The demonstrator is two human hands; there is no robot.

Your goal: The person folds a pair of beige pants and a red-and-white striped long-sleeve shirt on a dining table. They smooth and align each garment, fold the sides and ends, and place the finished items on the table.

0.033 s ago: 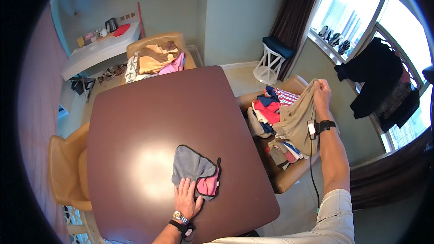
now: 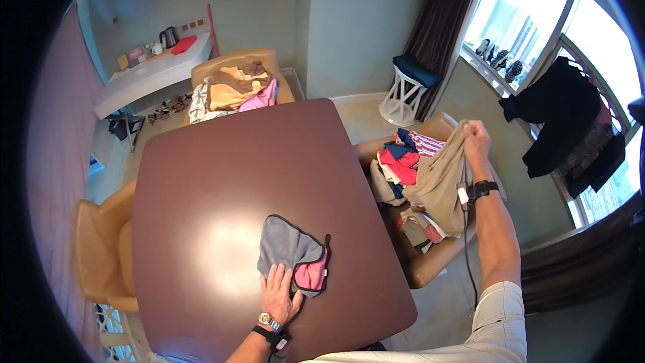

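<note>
My left hand point(image 2: 276, 290) lies flat on the table with its fingers stretched out, the fingertips over the lower edge of a cloth. This folded grey-and-pink cloth point(image 2: 285, 242) has black edging and a small loop. Out to the right, my right hand point(image 2: 476, 138) grips a beige garment point(image 2: 440, 185) by its upper edge. The garment hangs down over a tan chair point(image 2: 430, 270) and a heap of clothes. Beside it in the heap are a red piece point(image 2: 403, 166) and a red-and-white striped piece point(image 2: 426, 143). The fingertips of my right hand are partly hidden.
The brown table point(image 2: 201, 181) fills the middle. A second chair point(image 2: 235, 62) beyond it holds yellow and pink clothes point(image 2: 232, 91). Another tan chair point(image 2: 101, 255) stands at the left. Dark clothes point(image 2: 561, 107) hang by the window. A white stool point(image 2: 401, 101) stands near the curtain point(image 2: 443, 20).
My right hand and the held beige garment have dipped very slightly. My left hand stays on the cloth.
</note>
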